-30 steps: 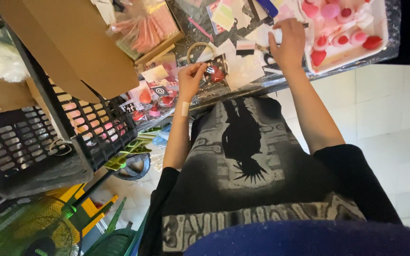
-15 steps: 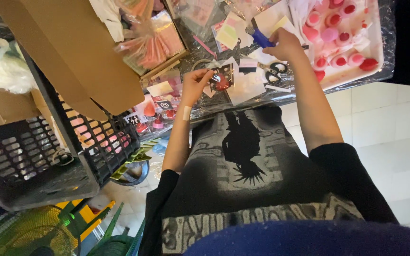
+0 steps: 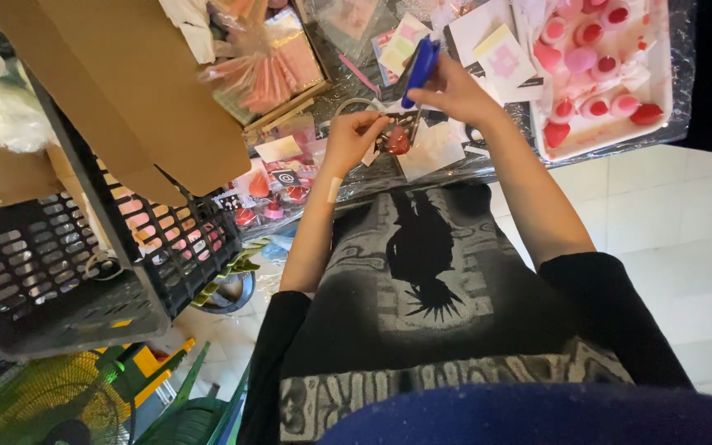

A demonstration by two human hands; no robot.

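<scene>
My left hand pinches a small red charm with a paper tag over the cluttered table edge. My right hand grips blue-handled pliers, their metal tip pointing down at the red charm. The two hands meet close together above white paper cards. A plaster sits on my left wrist.
A white tray of pink and red pieces lies at the far right. Plastic packets and a cardboard flap are at the left. A black mesh basket hangs low left, with a green fan under it.
My right hand picked up the blue pliers from the table's far side and brought them down to the charm in my left hand. The view shifted slightly.
</scene>
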